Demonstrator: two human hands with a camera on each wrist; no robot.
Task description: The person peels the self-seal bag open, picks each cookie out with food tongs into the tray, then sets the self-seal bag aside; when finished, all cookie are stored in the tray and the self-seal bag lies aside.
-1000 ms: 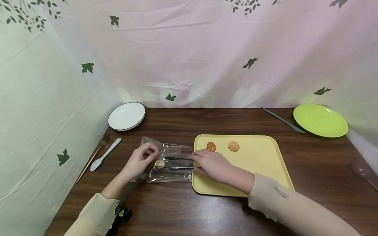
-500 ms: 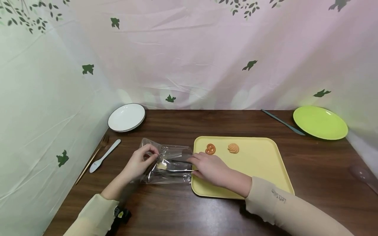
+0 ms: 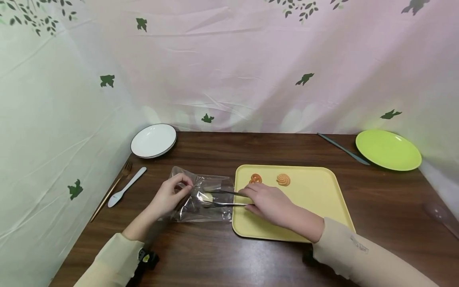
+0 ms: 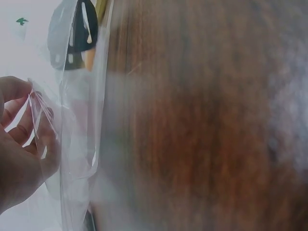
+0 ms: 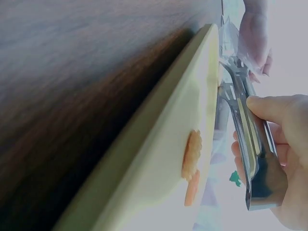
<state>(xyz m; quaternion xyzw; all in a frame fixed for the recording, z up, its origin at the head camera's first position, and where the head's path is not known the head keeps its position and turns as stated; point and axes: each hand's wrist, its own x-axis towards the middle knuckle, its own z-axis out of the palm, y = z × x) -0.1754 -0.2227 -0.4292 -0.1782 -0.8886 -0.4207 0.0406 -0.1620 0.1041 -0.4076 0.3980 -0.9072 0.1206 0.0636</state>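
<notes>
My left hand pinches the edge of a clear plastic bag between thumb and forefinger. In the left wrist view, thin film stretches from those fingertips. My right hand grips metal serving tongs from the right, over the tray's left part. The fork-like tong ends overlap the bag in the head view, one arm on either side of a pale round cookie. A pretzel lies on the yellow tray, partly behind my right hand, with a swirl cookie beside it.
White plates stand at the back left, above a copper-coloured fork and a pale-handled spreader. A green plate and a grey-blue knife lie back right. A transparent spoon is near the right edge.
My right hand has drawn the tongs to the right, and the pale cookie has shifted right with their ends. My left hand keeps its pinch on the bag in about the same place.
</notes>
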